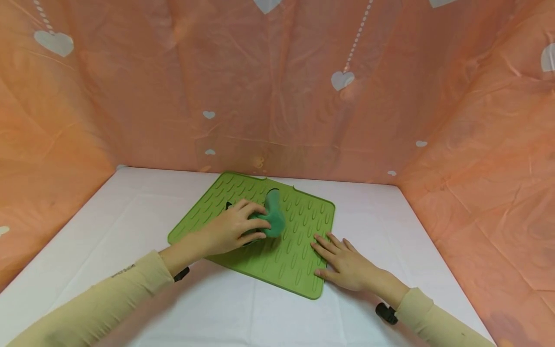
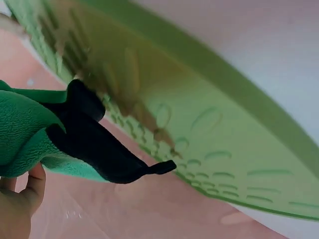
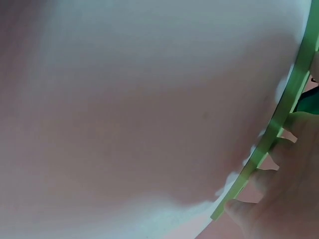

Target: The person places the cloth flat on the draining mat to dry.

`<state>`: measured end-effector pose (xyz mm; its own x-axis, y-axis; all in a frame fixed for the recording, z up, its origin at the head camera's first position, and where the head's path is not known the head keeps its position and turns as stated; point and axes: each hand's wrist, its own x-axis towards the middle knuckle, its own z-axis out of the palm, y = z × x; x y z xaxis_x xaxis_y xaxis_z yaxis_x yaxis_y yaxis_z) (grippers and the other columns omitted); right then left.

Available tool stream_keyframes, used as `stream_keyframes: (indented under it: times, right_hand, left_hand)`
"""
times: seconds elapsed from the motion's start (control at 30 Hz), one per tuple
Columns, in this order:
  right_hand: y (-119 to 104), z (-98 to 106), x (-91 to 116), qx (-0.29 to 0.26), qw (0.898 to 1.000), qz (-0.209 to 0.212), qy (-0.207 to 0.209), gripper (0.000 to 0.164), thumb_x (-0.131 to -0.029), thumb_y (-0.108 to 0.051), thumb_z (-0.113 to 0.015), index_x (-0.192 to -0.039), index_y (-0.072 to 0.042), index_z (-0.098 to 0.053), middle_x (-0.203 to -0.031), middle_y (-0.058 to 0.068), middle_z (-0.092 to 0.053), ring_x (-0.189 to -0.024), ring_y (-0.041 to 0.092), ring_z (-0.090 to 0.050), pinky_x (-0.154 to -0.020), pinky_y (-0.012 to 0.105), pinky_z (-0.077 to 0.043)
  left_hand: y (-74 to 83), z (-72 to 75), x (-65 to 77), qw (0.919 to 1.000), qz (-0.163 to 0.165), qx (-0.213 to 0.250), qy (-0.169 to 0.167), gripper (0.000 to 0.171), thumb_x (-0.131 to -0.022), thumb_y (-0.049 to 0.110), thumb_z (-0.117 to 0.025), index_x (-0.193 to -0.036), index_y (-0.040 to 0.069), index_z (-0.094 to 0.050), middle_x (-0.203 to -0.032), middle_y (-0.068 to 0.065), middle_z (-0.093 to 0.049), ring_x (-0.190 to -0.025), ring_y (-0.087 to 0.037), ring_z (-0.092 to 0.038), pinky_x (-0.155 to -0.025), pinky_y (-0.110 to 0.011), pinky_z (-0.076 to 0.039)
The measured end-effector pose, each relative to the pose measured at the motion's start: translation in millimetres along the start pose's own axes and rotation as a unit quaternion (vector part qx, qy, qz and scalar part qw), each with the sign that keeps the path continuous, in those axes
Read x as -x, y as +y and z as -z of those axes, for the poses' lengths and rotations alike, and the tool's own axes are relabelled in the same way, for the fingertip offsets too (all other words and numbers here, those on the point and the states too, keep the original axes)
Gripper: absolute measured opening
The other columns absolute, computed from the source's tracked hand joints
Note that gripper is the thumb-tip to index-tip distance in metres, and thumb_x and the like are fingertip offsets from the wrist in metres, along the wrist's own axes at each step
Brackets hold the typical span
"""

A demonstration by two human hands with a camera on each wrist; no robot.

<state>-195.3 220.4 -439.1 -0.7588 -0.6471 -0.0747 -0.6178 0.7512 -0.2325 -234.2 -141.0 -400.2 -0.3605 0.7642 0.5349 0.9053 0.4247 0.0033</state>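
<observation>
A green silicone drying mat (image 1: 299, 270) with raised oval ridges lies at an angle on the white tabletop. Over its middle my left hand (image 1: 238, 226) grips a bunched green cloth (image 1: 274, 219), fingers bent over it. Black edging (image 2: 99, 144) on the cloth, ending in a small loop, shows in the left wrist view. Dark brownish streaks (image 2: 144, 117) run across the mat near the cloth there. My right hand (image 1: 347, 267) rests on the mat's right edge with its fingers spread; the right wrist view shows its fingertips along that edge.
White cloth (image 1: 381, 226) covers the table around the mat. An orange curtain (image 1: 303, 135) with pale hearts hangs behind the table and along both sides, close to the mat's back edge. Each wrist wears a black band (image 1: 386, 313).
</observation>
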Motion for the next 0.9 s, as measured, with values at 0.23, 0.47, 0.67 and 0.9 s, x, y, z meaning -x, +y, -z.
stream_keyframes:
  times: [0.23,0.47,0.67,0.9]
  right_hand:
    - [-2.2,1.9,-0.6,-0.002,1.000,-0.001,-0.003,0.073,-0.107,-0.053,-0.051,-0.162,-0.008,-0.036,-0.170,0.011,-0.026,-0.156,0.046,-0.017,-0.116,0.075,-0.020]
    - [-3.0,1.9,-0.7,-0.003,1.000,-0.001,-0.006,0.073,-0.107,-0.053,-0.051,-0.162,-0.008,-0.036,-0.170,0.012,-0.026,-0.156,0.046,-0.018,-0.115,0.076,-0.020]
    - [-2.8,4.2,-1.5,0.009,1.000,0.002,-0.007,0.074,-0.106,-0.054,-0.052,-0.162,-0.008,-0.037,-0.169,0.012,-0.028,-0.155,0.046,-0.020,-0.116,0.075,-0.021]
    - [0.5,15.9,-13.1,0.015,0.998,0.011,0.055,0.062,-0.103,-0.042,-0.065,-0.150,-0.003,-0.055,-0.151,0.016,-0.056,-0.140,0.041,-0.050,-0.114,0.064,-0.036]
  left_hand:
    - [6.3,-9.1,6.2,0.9931,0.012,-0.036,-0.111,0.029,-0.101,0.034,-0.070,-0.126,0.021,-0.072,-0.134,-0.004,-0.062,-0.121,-0.026,-0.057,-0.094,-0.046,-0.056]
    - [10.4,-5.8,10.2,0.9741,0.044,-0.036,-0.219,0.041,-0.103,0.040,-0.066,-0.139,0.021,-0.067,-0.148,-0.002,-0.059,-0.137,-0.027,-0.054,-0.107,-0.053,-0.048]
    - [10.0,-5.8,13.1,0.9702,0.054,-0.020,-0.236,0.044,-0.103,0.040,-0.066,-0.142,0.021,-0.065,-0.153,-0.003,-0.055,-0.140,-0.028,-0.051,-0.112,-0.055,-0.043]
    - [6.0,-4.3,18.0,0.9838,0.082,0.027,-0.157,0.039,-0.101,0.037,-0.070,-0.135,0.019,-0.069,-0.143,-0.003,-0.062,-0.133,-0.027,-0.057,-0.109,-0.055,-0.045]
